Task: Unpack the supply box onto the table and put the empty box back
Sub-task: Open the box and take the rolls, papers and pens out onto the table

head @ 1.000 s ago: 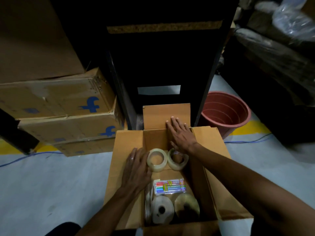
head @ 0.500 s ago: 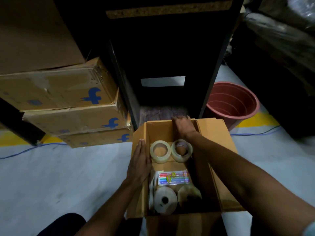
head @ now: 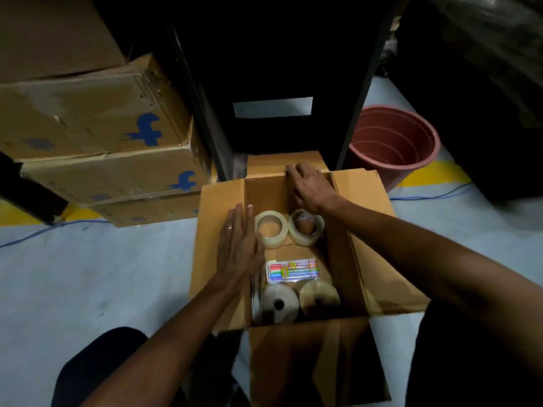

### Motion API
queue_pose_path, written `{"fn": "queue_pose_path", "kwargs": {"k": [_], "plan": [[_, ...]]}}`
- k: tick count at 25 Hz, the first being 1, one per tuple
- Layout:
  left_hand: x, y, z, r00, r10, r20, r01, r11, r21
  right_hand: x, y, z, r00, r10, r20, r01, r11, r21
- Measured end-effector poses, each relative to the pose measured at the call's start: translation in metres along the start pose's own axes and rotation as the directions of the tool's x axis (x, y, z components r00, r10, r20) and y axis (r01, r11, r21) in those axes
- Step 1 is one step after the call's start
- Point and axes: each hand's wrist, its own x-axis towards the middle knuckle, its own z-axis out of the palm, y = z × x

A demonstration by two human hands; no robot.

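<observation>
Since half a second ago: far flap back up behind the right hand [head: 313, 185], left flap spread flat again under the left hand [head: 239, 248]. Nearest, near flap of the open cardboard box [head: 361, 230] hanging toward the body, box standing on the grey floor [head: 88, 274]. Inside, closest: two large tape rolls [head: 279, 302] on edge, side by side. Next, flat pack of coloured pens [head: 292, 271]. Beyond, two clear tape rings [head: 271, 229] lying flat, touching. Left hand open, fingers straight, pressed flat on the left flap, gripping nothing. Right hand open, fingers hooked over the far wall's rim. Farther: stacked cartons [head: 97, 136] on the left, red bucket [head: 390, 142] on the right, dark shelf frame [head: 361, 92] between.
</observation>
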Motion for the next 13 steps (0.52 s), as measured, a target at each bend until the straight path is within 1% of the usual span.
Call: {"fn": "queue_pose_path", "kwargs": {"k": [1,2,3,4,5,6,7,8,9,10,11,12,13], "plan": [[-0.001,0.007,0.0,0.987,0.154,-0.036,-0.15,0.985,0.08,-0.011,-0.001,0.003,0.999,-0.041,-0.024,0.041,0.999,0.006],[-0.003,0.012,0.005,0.955,0.295,-0.023,-0.29,0.949,0.121,-0.023,-0.008,-0.002,0.998,-0.062,0.032,0.061,0.998,0.018],[-0.006,0.019,0.009,0.926,0.376,0.026,-0.377,0.92,0.109,-0.035,-0.008,0.004,0.98,-0.08,0.184,0.077,0.997,0.02],[-0.011,0.028,0.015,0.919,0.37,0.138,-0.38,0.924,0.051,-0.043,-0.009,0.014,0.919,-0.096,0.383,0.088,0.995,0.038],[-0.016,0.035,0.021,0.912,0.298,0.282,-0.307,0.952,-0.015,-0.058,-0.014,0.019,0.813,-0.103,0.573,0.071,0.994,0.077],[-0.02,0.04,0.028,0.885,0.235,0.403,-0.233,0.971,-0.055,-0.069,-0.02,0.029,0.696,-0.097,0.712,0.044,0.995,0.093],[-0.022,0.043,0.037,0.853,0.207,0.478,-0.198,0.978,-0.071,-0.084,-0.022,0.034,0.61,-0.09,0.788,0.0,0.993,0.114],[-0.024,0.044,0.044,0.828,0.198,0.524,-0.185,0.98,-0.078,-0.097,-0.022,0.039,0.567,-0.067,0.821,-0.016,0.996,0.093],[-0.025,0.044,0.047,0.799,0.199,0.568,-0.188,0.979,-0.079,-0.112,-0.024,0.035,0.56,-0.04,0.828,-0.076,0.992,0.1],[-0.027,0.044,0.05,0.767,0.186,0.614,-0.185,0.981,-0.066,-0.123,-0.023,0.039,0.617,0.003,0.787,-0.179,0.974,0.137],[-0.029,0.042,0.053,0.741,0.159,0.652,-0.181,0.983,-0.034,-0.131,-0.022,0.041,0.678,0.032,0.734,-0.28,0.935,0.219],[-0.03,0.04,0.056,0.718,0.121,0.685,-0.185,0.983,0.02,-0.135,-0.023,0.044,0.71,0.044,0.703,-0.315,0.912,0.261],[-0.033,0.039,0.059,0.702,0.099,0.705,-0.221,0.972,0.083,-0.137,-0.023,0.055,0.725,0.062,0.686,-0.299,0.926,0.232]]}}
